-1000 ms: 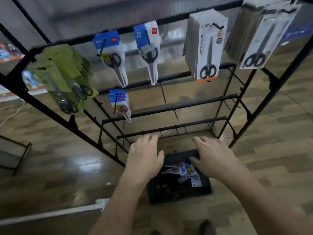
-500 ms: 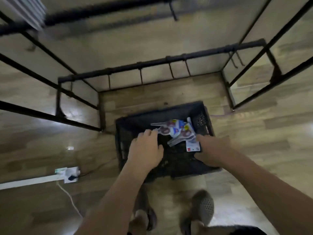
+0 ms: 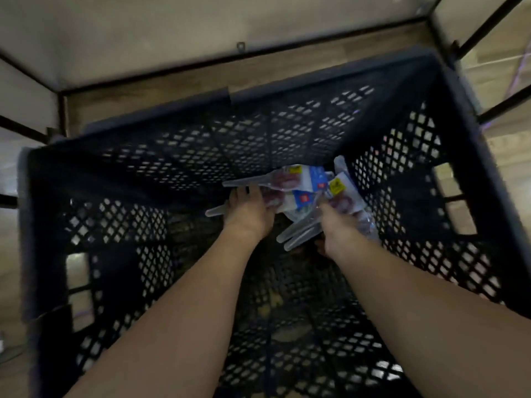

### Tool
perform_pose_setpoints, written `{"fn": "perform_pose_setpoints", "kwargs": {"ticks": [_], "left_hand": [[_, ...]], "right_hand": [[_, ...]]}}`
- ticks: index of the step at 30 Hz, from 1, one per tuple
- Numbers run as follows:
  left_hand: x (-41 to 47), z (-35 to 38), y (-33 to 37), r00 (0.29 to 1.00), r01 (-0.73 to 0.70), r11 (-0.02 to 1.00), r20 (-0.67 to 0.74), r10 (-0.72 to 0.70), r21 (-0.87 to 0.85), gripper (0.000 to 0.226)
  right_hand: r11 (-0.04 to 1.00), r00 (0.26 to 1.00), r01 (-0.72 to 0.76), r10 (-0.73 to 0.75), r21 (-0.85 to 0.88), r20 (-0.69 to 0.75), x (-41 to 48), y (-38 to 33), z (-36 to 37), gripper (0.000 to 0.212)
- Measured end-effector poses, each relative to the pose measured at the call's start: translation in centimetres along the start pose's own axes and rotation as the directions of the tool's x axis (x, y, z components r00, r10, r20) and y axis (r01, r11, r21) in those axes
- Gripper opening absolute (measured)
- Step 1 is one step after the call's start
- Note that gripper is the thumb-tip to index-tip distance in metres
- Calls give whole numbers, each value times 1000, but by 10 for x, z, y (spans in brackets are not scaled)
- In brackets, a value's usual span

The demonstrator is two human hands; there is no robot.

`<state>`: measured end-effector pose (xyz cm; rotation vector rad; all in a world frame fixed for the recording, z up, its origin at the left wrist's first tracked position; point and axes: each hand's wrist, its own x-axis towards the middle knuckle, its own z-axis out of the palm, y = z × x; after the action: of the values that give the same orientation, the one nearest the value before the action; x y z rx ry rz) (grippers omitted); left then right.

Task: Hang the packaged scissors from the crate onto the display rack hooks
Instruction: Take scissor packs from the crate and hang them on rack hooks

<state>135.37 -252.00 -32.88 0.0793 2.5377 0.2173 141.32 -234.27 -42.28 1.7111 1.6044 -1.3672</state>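
Filling most of our view, the black lattice crate (image 3: pixel 201 145) stands on the wood floor (image 3: pixel 161 93), with the dark bars of the rack (image 3: pixel 201 64) running behind it and off to its right. Our left forearm (image 3: pixel 186 305) and right forearm (image 3: pixel 416 305) reach down into it and hide much of its bottom. We find the packs (image 3: pixel 304 193) heaped in the far right corner of the crate, against its wall, their clear pointed ends aimed left and toward us. Our left hand (image 3: pixel 248 214) lies on one pack, fingers bent over it; whether it truly grasps we cannot tell. Our right hand (image 3: pixel 340 231) grasps packs from the heap, fingers on top, clear ends poking out below the palm. Each card (image 3: pixel 319 176) is blue, with a small red square (image 3: pixel 305 199) and a yellow tag (image 3: pixel 334 185); we cannot read any writing, since all is blurred. Reddish handles (image 3: pixel 287 179) show through the plastic.
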Motion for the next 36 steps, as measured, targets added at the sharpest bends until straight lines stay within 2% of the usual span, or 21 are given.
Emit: {"fn": "perform_pose_setpoints", "kwargs": {"ticks": [2,3,6,7,10,15,18,20,21,23,25,27,29,33,36], "left_hand": [[7,6,-4,999,36,998,-30,-38,-44,80],[9,8,-5,998,60,995,-31,-63,-81,84],[4,9,-10,979,202,955,57,-194,-216,105],[-1,11,-12,966,253,942,108,-235,-219,108],[-13,17,-19,942,316,922,185,-279,-222,105],[-16,34,-28,945,318,924,146,-291,-215,80],[-22,33,-30,967,250,954,100,-236,-165,59],[-32,22,-33,986,166,962,34,-162,-215,38],[-39,15,-36,991,134,946,20,-134,-295,29],[-62,-14,-35,993,116,818,64,-97,-564,23],[-93,-52,-27,995,103,642,85,-58,-760,31],[-132,-109,-12,997,57,538,23,-69,-841,35],[-180,-179,5,998,5,455,-26,-61,-891,30],[-300,-348,36,999,-17,225,-23,-24,-974,12],[-399,-482,51,996,-62,181,-73,-57,-981,31]], "right_hand": [[998,997,-5,10,60,-83,19,7,11,170],[994,996,-10,19,109,-84,1,3,7,162],[976,999,-33,33,216,2,-60,-17,-5,93],[968,999,-49,49,246,4,-63,-17,-8,83],[935,995,-104,99,338,33,-60,-13,-14,86],[894,990,-138,123,426,63,-58,-6,-19,80],[889,992,-124,99,441,79,-59,-9,-21,79],[904,994,-104,81,414,73,-67,-7,-25,74],[916,996,-86,68,392,60,-79,-7,-30,69],[924,998,-36,51,380,-31,-115,-7,-47,57],[952,985,152,-122,266,-125,-159,-9,-74,49],[929,934,350,-337,121,-116,-225,-21,-112,33],[856,862,507,-505,104,-50,-307,-47,-154,21],[745,739,665,-666,48,102,-488,-102,-245,30],[683,667,730,-714,3,210,-630,-149,-302,49]]}}
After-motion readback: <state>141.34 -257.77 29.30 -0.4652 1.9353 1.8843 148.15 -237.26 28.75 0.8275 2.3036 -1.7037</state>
